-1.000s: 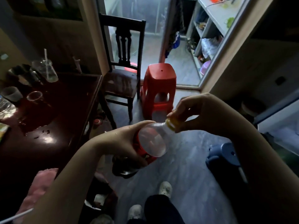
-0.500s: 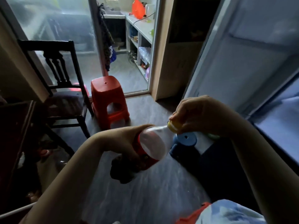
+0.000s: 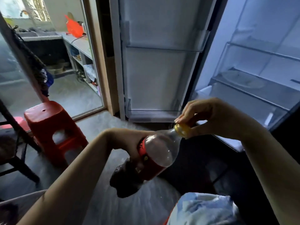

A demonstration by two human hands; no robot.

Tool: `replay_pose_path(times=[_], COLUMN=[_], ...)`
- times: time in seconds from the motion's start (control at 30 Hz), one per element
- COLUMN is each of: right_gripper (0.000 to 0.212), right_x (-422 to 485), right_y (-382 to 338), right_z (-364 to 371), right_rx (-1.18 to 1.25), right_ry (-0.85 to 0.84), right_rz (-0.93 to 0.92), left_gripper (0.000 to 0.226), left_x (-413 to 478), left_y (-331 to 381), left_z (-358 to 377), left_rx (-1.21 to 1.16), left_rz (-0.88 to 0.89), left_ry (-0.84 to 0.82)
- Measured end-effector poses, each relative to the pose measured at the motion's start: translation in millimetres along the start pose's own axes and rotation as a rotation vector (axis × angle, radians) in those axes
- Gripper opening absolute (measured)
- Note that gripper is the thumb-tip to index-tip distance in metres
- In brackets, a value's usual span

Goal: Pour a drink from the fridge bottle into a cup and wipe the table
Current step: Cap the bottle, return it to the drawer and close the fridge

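A plastic bottle (image 3: pixel 155 156) with a red label and dark drink in its lower part is tilted in front of me, neck up and to the right. My left hand (image 3: pixel 129 140) grips it around the label. My right hand (image 3: pixel 206 116) pinches the yellow cap (image 3: pixel 182 129) on the neck. The fridge (image 3: pixel 253 75) stands open ahead on the right, its glass shelves lit. The fridge door (image 3: pixel 155 62) is swung open to the left with bare door racks. The table and the cup are out of view.
A red plastic stool (image 3: pixel 53 129) stands on the floor at left, beside a dark wooden chair (image 3: pixel 14 143). Behind them a glass sliding door shows a counter with shelves (image 3: pixel 78 46). A light blue cloth (image 3: pixel 203 210) lies at the bottom right.
My view has swung right, from the dark table to the open fridge. Both hands have kept their hold on the bottle and its cap throughout.
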State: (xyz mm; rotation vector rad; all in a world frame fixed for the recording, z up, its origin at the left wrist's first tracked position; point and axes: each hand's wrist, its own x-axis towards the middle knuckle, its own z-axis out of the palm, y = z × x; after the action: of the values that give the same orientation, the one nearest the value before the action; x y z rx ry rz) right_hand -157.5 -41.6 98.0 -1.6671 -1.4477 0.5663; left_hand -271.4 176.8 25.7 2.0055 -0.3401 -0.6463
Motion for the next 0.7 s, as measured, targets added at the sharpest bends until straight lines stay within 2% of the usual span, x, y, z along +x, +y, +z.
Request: replay_pose_path(times=[0.07, 0.2, 0.37, 0.5, 0.63, 0.7], right_gripper=[0.025, 0.022, 0.022, 0.020, 0.030, 0.023], right_x=[-15.2, -38.6, -53.4, -45.8, -29.9, -19.9], right_y=[8.2, 22.2, 44.9, 65.5, 72.4, 73.5], right_z=[-16.4, -44.2, -80.4, -111.0, -157.0, -180.7], right_rx=[0.042, 0.041, -0.023, 0.014, -0.074, -0.116], right_ry=[0.054, 0.245, 0.438, 0.686, 0.774, 0.811], right_rz=[0.023, 0.088, 0.180, 0.159, 0.089, 0.108], left_gripper=[0.073, 0.088, 0.086, 0.087, 0.084, 0.084], left_x=[25.1, 76.8, 142.4, 194.0, 243.5, 266.4], left_y=[9.4, 19.5, 26.1, 37.3, 57.5, 66.1], left_z=[-2.5, -16.3, -44.2, -75.7, -117.3, -136.1], left_rx=[-0.010, 0.003, 0.010, -0.019, -0.035, -0.035], left_rz=[0.035, 0.092, 0.133, 0.186, 0.284, 0.324], left_ry=[-0.029, 0.014, 0.076, 0.084, 0.122, 0.147])
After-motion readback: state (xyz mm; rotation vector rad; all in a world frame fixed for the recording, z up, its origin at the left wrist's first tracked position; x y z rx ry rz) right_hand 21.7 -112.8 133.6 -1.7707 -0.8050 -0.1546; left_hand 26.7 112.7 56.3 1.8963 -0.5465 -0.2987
